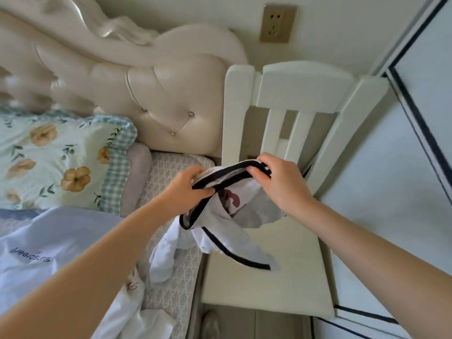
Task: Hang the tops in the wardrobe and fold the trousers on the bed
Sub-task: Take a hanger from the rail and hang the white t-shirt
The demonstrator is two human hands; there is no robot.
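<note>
A white top with black trim [227,231] and a red print hangs between my hands over a cream chair [274,272]. My left hand [188,187] pinches its black-edged neckline on the left side. On the right side of the same neckline, my right hand [281,182] grips the trim. The lower part of the top drapes onto the chair seat and the mattress edge [176,289]. A pale blue top with "sunscreen" lettering [49,250] lies on the bed at the left. Another white garment [132,316] lies crumpled at the bed's near edge.
A floral pillow [61,162] rests against the padded cream headboard [146,89]. The wardrobe's sliding door [420,133] with black trim stands at the right, close to the chair. A wall socket [277,23] is above the chair back.
</note>
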